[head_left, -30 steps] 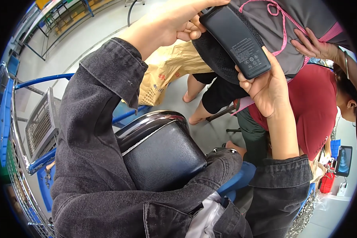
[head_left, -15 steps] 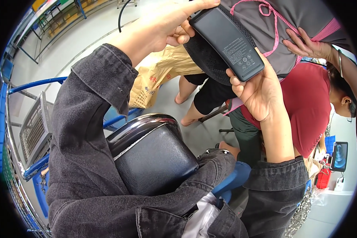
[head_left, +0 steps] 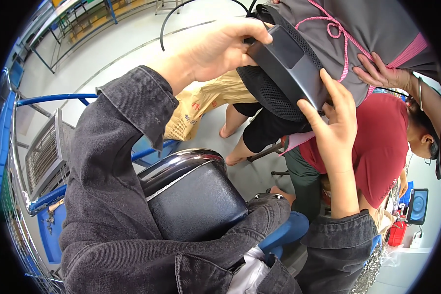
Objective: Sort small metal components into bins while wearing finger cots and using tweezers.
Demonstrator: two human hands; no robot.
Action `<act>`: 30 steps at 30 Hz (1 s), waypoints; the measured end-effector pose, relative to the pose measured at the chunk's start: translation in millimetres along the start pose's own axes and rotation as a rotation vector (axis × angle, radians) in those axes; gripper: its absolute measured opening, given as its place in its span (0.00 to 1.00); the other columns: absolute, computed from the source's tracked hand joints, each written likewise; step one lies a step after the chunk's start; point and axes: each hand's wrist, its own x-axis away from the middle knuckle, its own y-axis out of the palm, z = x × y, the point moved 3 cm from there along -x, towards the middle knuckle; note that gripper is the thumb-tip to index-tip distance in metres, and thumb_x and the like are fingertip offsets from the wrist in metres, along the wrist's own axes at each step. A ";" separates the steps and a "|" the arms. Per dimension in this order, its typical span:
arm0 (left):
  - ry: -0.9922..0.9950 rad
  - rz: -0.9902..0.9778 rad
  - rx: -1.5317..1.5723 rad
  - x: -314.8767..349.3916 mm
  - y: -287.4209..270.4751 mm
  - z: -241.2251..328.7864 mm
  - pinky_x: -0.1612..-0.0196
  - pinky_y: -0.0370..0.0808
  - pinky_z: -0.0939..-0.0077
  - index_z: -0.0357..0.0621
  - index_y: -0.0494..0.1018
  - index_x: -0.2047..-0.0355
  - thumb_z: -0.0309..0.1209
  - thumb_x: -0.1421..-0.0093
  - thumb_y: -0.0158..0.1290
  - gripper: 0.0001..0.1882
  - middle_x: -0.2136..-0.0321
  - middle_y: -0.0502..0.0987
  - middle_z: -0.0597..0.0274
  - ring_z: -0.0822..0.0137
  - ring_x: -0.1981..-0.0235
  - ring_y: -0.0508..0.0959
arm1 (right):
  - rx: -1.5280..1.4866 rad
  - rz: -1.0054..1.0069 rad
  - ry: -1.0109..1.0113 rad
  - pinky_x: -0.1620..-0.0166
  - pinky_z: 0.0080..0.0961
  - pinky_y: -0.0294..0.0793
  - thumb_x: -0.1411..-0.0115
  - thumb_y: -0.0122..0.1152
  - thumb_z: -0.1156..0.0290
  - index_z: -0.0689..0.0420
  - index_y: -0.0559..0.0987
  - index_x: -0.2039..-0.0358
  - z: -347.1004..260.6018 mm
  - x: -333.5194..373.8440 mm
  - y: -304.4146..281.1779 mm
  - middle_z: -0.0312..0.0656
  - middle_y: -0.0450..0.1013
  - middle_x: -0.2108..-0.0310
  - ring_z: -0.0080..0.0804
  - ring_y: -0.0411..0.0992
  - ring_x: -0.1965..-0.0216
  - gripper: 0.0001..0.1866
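A dark grey, slab-shaped power bank (head_left: 295,66) with a glossy black panel is held up in the upper middle of the view, tilted so its front and one long side show. My left hand (head_left: 218,49) grips its far left end, thumb along the top edge, other fingers partly hidden. My right hand (head_left: 335,115) holds the near right end between thumb and fingers. Right behind the power bank is a black mesh item (head_left: 274,88), partly covered by it; I cannot tell its kind.
A black padded stool seat (head_left: 196,203) with a shiny rim is below my arms. A person in a red shirt (head_left: 382,132) is close at the right, beside another in grey (head_left: 318,29). A yellow sack (head_left: 201,105) stands ahead; a wire cart (head_left: 22,210) stands left.
The power bank has turned over from its printed back to the side with the glossy panel. My right hand's grip has shifted, its fingers now over the near end.
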 end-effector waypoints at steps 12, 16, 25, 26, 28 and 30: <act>0.116 -0.103 0.109 -0.2 11.7 -6.9 0.68 0.58 0.81 0.40 0.72 0.61 0.38 0.43 0.49 0.15 0.72 0.69 0.62 0.73 0.75 0.62 | 0.376 0.145 -0.292 0.49 0.27 0.70 0.53 0.72 0.75 0.55 0.67 0.38 -7.1 10.8 14.6 0.44 0.66 0.49 0.36 0.68 0.51 0.40; 0.155 -0.139 0.151 -0.8 11.9 -8.5 0.64 0.60 0.80 0.39 0.72 0.59 0.35 0.44 0.48 0.16 0.69 0.70 0.60 0.72 0.72 0.64 | 0.404 0.155 -0.308 0.49 0.27 0.70 0.54 0.72 0.77 0.54 0.67 0.38 -6.0 13.5 18.7 0.44 0.65 0.49 0.36 0.68 0.52 0.41; 0.246 -0.219 0.241 -4.4 12.2 -12.2 0.56 0.65 0.79 0.37 0.73 0.54 0.30 0.45 0.47 0.18 0.62 0.71 0.56 0.69 0.65 0.67 | 0.448 0.224 -0.368 0.49 0.27 0.69 0.55 0.71 0.80 0.54 0.68 0.39 -3.7 16.3 21.7 0.43 0.66 0.49 0.36 0.68 0.52 0.40; 0.256 -0.229 0.252 -5.4 13.7 -12.8 0.55 0.66 0.79 0.37 0.73 0.54 0.29 0.45 0.47 0.19 0.62 0.72 0.55 0.69 0.64 0.67 | 0.443 0.227 -0.388 0.49 0.27 0.69 0.55 0.71 0.81 0.54 0.69 0.39 -3.7 16.2 22.0 0.43 0.66 0.49 0.36 0.68 0.52 0.40; 0.276 -0.248 0.272 -4.7 11.4 -13.1 0.53 0.67 0.78 0.36 0.73 0.53 0.28 0.45 0.47 0.19 0.60 0.72 0.54 0.68 0.62 0.68 | 0.432 0.233 -0.430 0.49 0.27 0.69 0.56 0.71 0.82 0.53 0.69 0.40 -4.0 15.4 22.6 0.43 0.66 0.49 0.36 0.67 0.51 0.40; 0.286 -0.256 0.285 -5.4 10.5 -15.0 0.53 0.68 0.78 0.36 0.73 0.52 0.28 0.46 0.47 0.20 0.59 0.72 0.54 0.68 0.61 0.68 | 0.427 0.234 -0.451 0.49 0.27 0.69 0.56 0.71 0.82 0.53 0.69 0.40 -4.4 14.5 23.0 0.42 0.66 0.49 0.36 0.67 0.51 0.40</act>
